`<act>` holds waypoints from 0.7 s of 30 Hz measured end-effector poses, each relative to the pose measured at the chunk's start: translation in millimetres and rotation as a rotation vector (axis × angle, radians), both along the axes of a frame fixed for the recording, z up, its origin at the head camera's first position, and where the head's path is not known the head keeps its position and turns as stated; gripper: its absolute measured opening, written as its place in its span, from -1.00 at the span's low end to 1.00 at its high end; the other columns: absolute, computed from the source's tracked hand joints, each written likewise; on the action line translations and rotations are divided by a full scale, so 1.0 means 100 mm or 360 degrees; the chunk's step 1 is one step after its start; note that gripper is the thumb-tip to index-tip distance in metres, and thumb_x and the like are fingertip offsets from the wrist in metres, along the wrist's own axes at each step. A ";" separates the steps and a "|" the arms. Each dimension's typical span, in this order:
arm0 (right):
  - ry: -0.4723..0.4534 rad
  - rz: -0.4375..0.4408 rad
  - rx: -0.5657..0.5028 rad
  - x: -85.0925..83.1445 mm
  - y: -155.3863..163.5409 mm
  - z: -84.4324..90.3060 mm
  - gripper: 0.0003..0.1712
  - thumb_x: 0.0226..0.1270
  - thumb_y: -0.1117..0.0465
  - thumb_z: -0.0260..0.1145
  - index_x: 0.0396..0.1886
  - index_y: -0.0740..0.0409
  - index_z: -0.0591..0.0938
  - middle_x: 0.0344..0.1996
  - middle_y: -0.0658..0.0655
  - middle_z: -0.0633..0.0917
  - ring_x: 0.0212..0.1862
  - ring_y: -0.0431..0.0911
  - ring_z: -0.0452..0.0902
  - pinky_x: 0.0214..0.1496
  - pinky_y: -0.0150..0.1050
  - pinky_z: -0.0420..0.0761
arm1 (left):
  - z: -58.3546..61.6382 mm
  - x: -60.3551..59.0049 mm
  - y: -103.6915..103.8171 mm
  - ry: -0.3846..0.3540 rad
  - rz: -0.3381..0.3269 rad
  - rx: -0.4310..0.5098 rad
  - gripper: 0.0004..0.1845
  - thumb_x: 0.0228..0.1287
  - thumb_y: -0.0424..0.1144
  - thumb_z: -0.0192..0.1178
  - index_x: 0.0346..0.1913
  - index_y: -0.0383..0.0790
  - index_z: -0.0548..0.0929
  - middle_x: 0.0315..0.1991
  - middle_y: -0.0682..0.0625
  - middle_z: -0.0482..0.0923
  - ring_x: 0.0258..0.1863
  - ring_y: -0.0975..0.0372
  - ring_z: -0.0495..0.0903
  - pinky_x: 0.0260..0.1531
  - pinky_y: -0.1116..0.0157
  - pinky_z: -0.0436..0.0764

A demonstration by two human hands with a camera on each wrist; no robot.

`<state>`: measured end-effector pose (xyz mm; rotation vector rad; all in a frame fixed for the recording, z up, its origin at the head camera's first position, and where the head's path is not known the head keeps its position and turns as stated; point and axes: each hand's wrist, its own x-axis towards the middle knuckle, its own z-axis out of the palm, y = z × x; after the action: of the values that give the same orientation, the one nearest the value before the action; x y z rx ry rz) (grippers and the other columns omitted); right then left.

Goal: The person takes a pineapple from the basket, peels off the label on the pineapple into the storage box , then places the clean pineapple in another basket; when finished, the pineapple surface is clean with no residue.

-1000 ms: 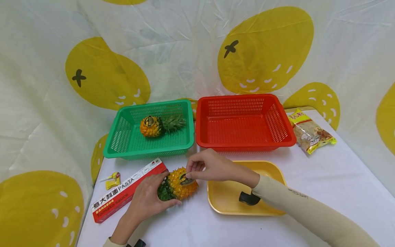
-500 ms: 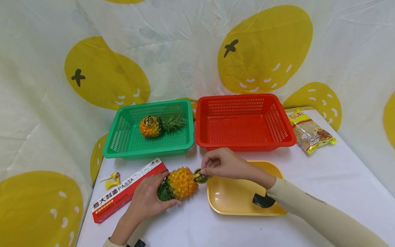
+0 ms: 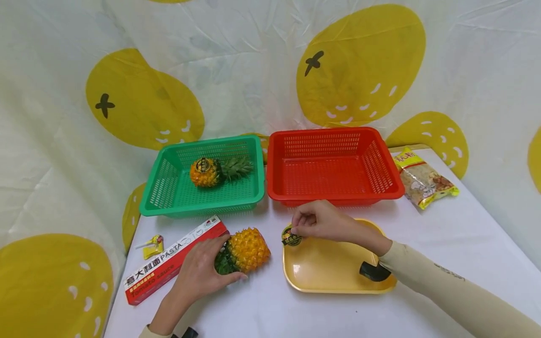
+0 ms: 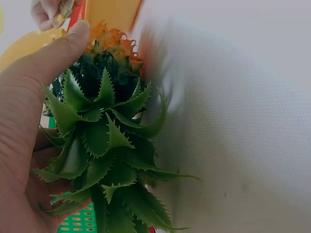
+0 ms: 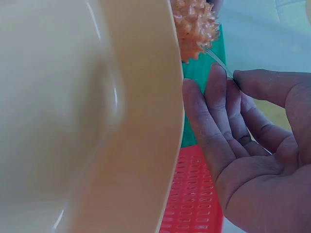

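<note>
My left hand (image 3: 198,267) grips a small pineapple (image 3: 250,249) that lies on the table, its orange body pointing right. The left wrist view shows the thumb along one side of the pineapple and the spiky green leaves (image 4: 116,160) beside the palm. Between thumb and forefinger, my right hand (image 3: 321,223) pinches a round black-and-gold sticker (image 3: 291,236), off the fruit and over the near-left rim area of the yellow tray (image 3: 321,270). Seen from the right wrist, the sticker (image 5: 221,64) is nearly edge-on, with the pineapple's body (image 5: 194,29) behind it.
Behind stand a green basket (image 3: 203,206) holding another stickered pineapple (image 3: 204,172) and a red basket (image 3: 334,192). A pasta box (image 3: 177,260) lies left of the pineapple, near a lollipop (image 3: 151,242) and a yellow packet (image 3: 153,250). A food bag (image 3: 424,180) lies far right.
My right hand has pulled the sticker off the pineapple and carried it right, over the yellow tray's edge. My left hand keeps its grip on the pineapple in place.
</note>
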<state>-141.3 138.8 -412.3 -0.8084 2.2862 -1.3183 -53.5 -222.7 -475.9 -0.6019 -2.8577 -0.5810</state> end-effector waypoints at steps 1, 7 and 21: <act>-0.0004 0.0006 0.0003 0.00 0.01 -0.01 -0.91 0.36 0.25 0.54 -0.25 0.14 0.76 -0.41 -0.03 0.73 -0.32 -0.09 0.65 -0.23 -0.28 0.71 | 0.00 0.00 0.00 0.0000 0.0001 0.0004 0.13 -0.11 0.56 0.48 0.40 -0.18 0.59 0.23 -0.07 0.66 0.16 0.02 0.65 0.19 -0.07 0.60; 0.0031 0.0035 0.0068 0.00 0.06 -0.06 -0.90 0.35 0.26 0.55 -0.23 0.13 0.76 -0.43 -0.04 0.71 -0.35 -0.11 0.62 -0.27 -0.30 0.69 | 0.00 0.01 0.00 0.0011 0.0001 0.0002 0.12 -0.10 0.55 0.49 0.40 -0.20 0.60 0.22 -0.08 0.67 0.15 0.01 0.66 0.18 -0.08 0.62; 0.0227 0.0117 0.0136 0.01 0.15 -0.26 -0.85 0.24 0.39 0.52 -0.28 0.10 0.73 -0.50 -0.13 0.65 -0.41 -0.20 0.57 -0.35 -0.34 0.60 | 0.00 0.02 0.01 -0.0004 0.0012 0.0008 0.13 -0.07 0.60 0.42 0.41 -0.19 0.59 0.21 -0.08 0.68 0.14 0.02 0.66 0.20 -0.09 0.60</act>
<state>-140.7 154.1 -438.7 -0.9753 2.3789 -1.1562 -51.5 -222.2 -476.1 -0.5898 -2.8588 -0.5885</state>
